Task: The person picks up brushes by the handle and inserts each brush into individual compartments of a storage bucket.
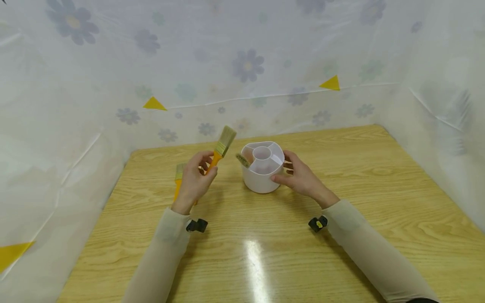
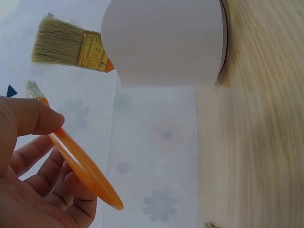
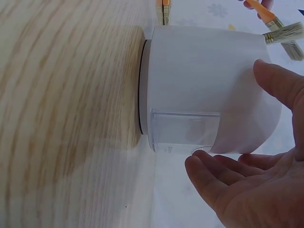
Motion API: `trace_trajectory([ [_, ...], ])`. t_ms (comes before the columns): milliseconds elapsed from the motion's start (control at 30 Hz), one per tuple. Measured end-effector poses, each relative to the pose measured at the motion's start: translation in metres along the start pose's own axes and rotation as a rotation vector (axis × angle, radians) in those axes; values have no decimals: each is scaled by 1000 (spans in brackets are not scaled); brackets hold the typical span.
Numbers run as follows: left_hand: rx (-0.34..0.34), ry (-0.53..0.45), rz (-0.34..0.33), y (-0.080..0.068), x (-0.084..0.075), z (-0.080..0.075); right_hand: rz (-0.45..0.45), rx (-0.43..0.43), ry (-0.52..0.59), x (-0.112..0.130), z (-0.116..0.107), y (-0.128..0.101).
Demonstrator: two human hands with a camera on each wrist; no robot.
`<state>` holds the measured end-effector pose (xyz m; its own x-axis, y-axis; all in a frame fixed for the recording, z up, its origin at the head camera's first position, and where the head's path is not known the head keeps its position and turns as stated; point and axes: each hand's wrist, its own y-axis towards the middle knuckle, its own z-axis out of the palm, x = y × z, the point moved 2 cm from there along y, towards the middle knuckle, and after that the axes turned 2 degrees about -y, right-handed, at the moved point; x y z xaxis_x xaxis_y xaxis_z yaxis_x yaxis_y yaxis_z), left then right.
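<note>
My left hand (image 1: 197, 176) pinches a paintbrush (image 1: 223, 143) by its orange handle, bristles up, to the left of a white round desk organizer (image 1: 261, 181). In the left wrist view the thumb presses that handle (image 2: 85, 166) against the fingers. A second paintbrush (image 2: 59, 45) stands bristles up in the organizer's left compartment. My right hand (image 1: 299, 174) holds the organizer's right side, thumb toward the front and fingers around the back. The right wrist view shows a clear window (image 3: 185, 130) in its wall near the fingertips.
Partly hidden behind my left hand, another orange-handled paintbrush (image 1: 179, 179) is on the wood-grain table (image 1: 235, 235). A flowered plastic sheet (image 1: 212, 63) rises behind the table's far edge, with plastic sheeting at both sides. Yellow triangles (image 1: 154, 104) mark the sheet.
</note>
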<state>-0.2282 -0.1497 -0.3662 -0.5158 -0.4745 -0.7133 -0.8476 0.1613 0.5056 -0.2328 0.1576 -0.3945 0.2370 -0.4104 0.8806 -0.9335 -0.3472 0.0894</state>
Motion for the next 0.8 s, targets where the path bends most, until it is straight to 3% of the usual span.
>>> trace_trajectory([
  [800,-14,-27,44,-2,-17,1,5,-16,8,-2,0,-1],
])
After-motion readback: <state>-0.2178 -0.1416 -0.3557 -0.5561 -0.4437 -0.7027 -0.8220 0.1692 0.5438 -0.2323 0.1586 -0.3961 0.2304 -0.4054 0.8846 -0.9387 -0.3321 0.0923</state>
